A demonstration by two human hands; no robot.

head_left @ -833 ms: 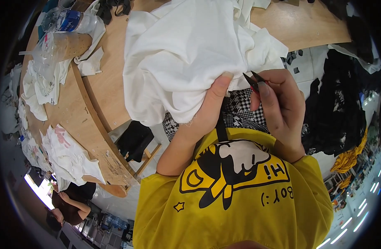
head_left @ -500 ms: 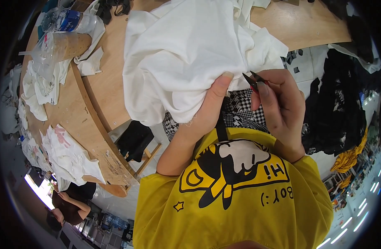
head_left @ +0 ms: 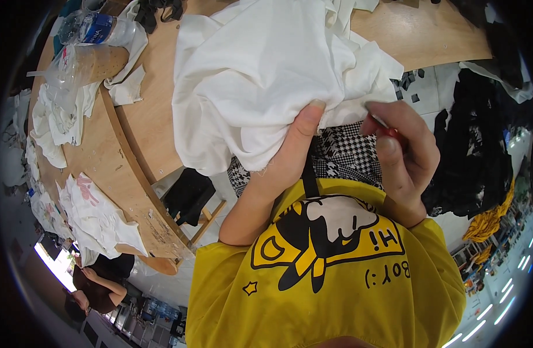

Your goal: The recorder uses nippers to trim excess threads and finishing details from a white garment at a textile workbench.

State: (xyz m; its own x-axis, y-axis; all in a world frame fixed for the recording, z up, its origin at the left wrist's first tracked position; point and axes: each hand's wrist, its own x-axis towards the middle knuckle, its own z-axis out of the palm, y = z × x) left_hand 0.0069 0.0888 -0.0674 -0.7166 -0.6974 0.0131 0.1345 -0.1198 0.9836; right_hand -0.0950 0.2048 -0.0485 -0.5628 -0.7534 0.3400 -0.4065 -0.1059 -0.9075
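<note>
A large white cloth [head_left: 252, 75] lies bunched over the table edge and hangs toward my lap. My left hand [head_left: 292, 148] is closed on its near edge, thumb on top and fingers hidden underneath. To the right of that edge, apart from the cloth's hem, my right hand [head_left: 410, 145] curls round small red-handled thread snips [head_left: 392, 133]. Most of the snips is hidden by the fingers, and the blades are hard to make out.
The wooden table [head_left: 420, 35] curves round to the left. On it stand a water bottle [head_left: 98, 28], a plastic cup with a brown drink [head_left: 95, 64] and white cloth pieces [head_left: 98, 217]. Black fabric [head_left: 469, 151] lies at the right. Another person [head_left: 101, 287] is at lower left.
My right hand has moved a little right, away from the cloth edge, and turned, so the dark snip blades no longer show plainly. My left hand keeps its hold in the same place.
</note>
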